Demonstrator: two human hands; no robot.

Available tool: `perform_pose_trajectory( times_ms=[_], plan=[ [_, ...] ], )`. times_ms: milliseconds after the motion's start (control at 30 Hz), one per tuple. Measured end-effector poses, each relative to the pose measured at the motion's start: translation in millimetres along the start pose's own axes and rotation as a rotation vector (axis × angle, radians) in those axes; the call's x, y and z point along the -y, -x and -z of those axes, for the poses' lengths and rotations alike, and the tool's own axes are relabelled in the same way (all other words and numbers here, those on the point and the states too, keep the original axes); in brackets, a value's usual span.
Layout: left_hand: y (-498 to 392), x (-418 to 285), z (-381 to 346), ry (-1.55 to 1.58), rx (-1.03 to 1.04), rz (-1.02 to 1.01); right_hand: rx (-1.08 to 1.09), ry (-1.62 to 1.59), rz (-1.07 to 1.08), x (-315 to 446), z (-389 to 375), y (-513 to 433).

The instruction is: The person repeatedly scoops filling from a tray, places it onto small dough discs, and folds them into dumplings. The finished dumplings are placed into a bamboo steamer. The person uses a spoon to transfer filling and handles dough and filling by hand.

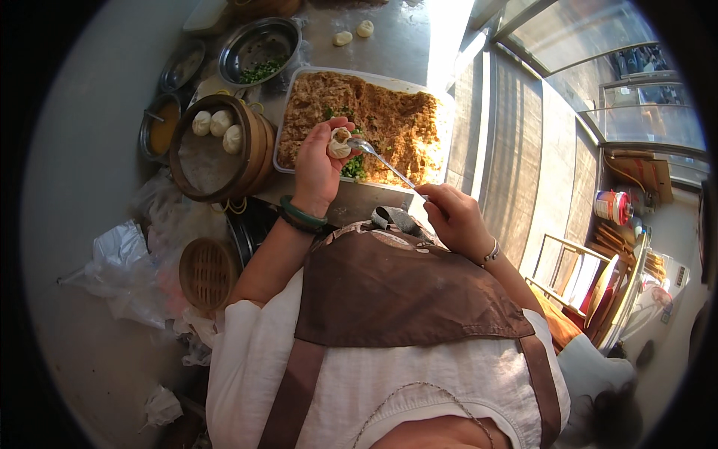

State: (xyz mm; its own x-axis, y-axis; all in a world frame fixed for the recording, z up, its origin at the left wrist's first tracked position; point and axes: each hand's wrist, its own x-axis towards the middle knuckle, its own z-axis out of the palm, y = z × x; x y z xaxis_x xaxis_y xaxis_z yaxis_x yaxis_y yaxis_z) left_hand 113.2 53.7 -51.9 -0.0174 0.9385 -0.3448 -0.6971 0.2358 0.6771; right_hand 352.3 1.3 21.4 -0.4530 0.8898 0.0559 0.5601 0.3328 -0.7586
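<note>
My left hand (318, 163) holds a partly closed dough bun (339, 145) in its cupped fingers, with brown filling showing at the top. My right hand (455, 216) grips the handle of a metal spoon (392, 170), whose bowl touches the bun's side. Beneath them lies a plastic tray (280, 163) of brown minced filling (405, 120) with chopped green onion (354, 167) on it. To the left, a round bamboo steamer (263, 147) holds several pleated buns (221, 122). Two more buns (343, 39) sit on the metal table (401, 42) beyond the tray.
A steel bowl (294, 53) with chopped greens stands beyond the steamer, near a bowl of orange liquid (161, 132). A bamboo steamer piece (207, 275) and plastic bags (120, 280) are at the lower left. Another person (592, 370) is at the lower right. Windows line the right side.
</note>
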Motion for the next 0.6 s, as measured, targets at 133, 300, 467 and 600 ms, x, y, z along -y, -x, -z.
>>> perform_pose_trajectory(
  times_ms=[133, 300, 467, 600],
  plan=[
    [4.3, -0.1, -2.5, -0.052, 0.042, -0.038, -0.005, 0.081, 0.041, 0.9, -3.4, -4.1],
    [10.2, -0.9, -8.2, -0.109, 0.026, -0.034, -0.001, 0.119, 0.086, -1.4, -6.3, -5.4],
    [15.0, 4.2, -17.8, -0.1, 0.019, -0.05, -0.034, 0.123, 0.081, -3.1, -13.3, -4.7],
    [15.5, 7.3, -17.9, -0.077, 0.033, -0.048, -0.054, 0.19, 0.093, -0.3, -16.9, -2.7]
  ],
)
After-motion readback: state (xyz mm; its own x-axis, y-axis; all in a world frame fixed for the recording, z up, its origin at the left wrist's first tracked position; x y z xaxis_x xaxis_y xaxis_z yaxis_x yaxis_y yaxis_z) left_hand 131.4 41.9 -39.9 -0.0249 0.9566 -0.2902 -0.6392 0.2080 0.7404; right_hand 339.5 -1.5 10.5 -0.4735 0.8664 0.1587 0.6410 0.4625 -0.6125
